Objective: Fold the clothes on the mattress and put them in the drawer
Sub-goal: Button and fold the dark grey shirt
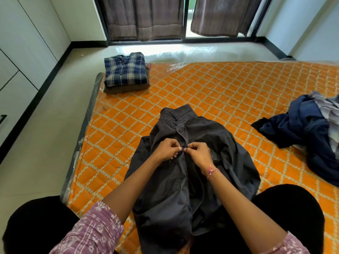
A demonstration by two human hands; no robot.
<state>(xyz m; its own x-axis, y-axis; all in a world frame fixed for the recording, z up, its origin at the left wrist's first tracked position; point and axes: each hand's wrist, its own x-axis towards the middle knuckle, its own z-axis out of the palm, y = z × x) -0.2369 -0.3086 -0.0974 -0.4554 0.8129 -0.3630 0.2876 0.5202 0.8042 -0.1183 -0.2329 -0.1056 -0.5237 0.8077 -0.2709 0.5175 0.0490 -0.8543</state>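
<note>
A dark grey button-up shirt (pixel 200 180) lies front up on the orange quilted mattress (pixel 229 88), collar pointing away from me. My left hand (pixel 167 150) and my right hand (pixel 199 153) meet at the shirt's front placket below the collar, each pinching the fabric edge at a button. A folded blue plaid shirt (pixel 125 70) sits on another folded dark garment at the mattress's far left corner. A heap of unfolded navy and grey clothes (pixel 310 129) lies at the right edge.
White cabinet fronts with a drawer (pixel 11 99) line the left wall across a strip of pale floor. Brown curtains (pixel 145 17) hang over a sliding window at the back. My knees in black frame the shirt's lower end.
</note>
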